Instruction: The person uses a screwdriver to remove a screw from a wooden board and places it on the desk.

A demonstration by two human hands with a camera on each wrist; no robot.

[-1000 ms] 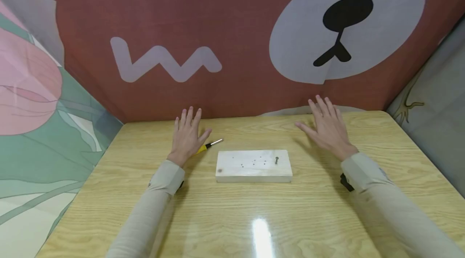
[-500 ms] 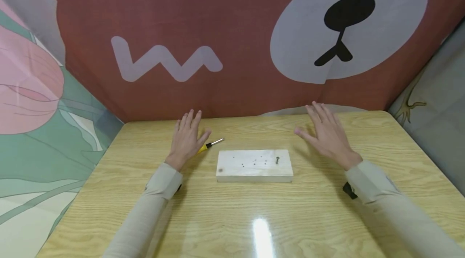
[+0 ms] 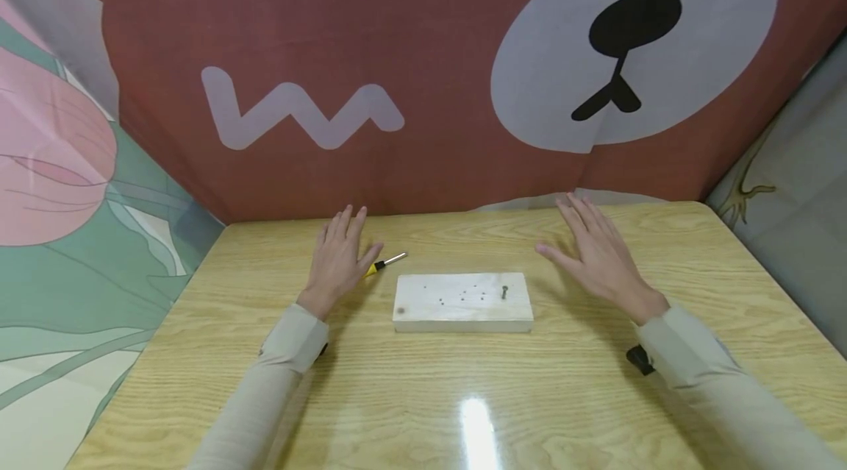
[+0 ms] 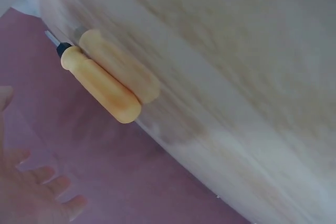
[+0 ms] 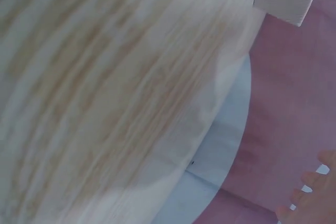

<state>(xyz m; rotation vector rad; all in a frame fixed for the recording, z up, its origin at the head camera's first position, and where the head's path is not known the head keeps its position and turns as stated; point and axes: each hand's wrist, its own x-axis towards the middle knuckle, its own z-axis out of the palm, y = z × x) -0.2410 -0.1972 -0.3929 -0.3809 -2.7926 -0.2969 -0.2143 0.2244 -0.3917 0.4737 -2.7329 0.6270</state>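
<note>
My left hand (image 3: 336,257) hovers over the table left of the block, palm down with fingers extended and holding nothing. Partly hidden under it lies a screwdriver (image 3: 375,267) with a yellow handle (image 4: 105,88), its metal shaft pointing right and away. In the middle of the table rests a pale wooden block (image 3: 456,312) with several small holes in its top. A screw (image 3: 505,292) stands upright near the block's right end. To the right of the block, my right hand (image 3: 602,257) is held over the table with straight fingers, thumb spread, nothing in it.
The wood-grain table (image 3: 423,396) reaches back to a hanging cloth (image 3: 423,176) printed with a red-brown cartoon face. More printed cloth (image 3: 165,212) borders the left side, and a grey one (image 3: 794,198) the right. Black wrist cameras show under both cuffs.
Both hands have drawn back slightly toward the body, the right one more. The block, screw and screwdriver have stayed in place.
</note>
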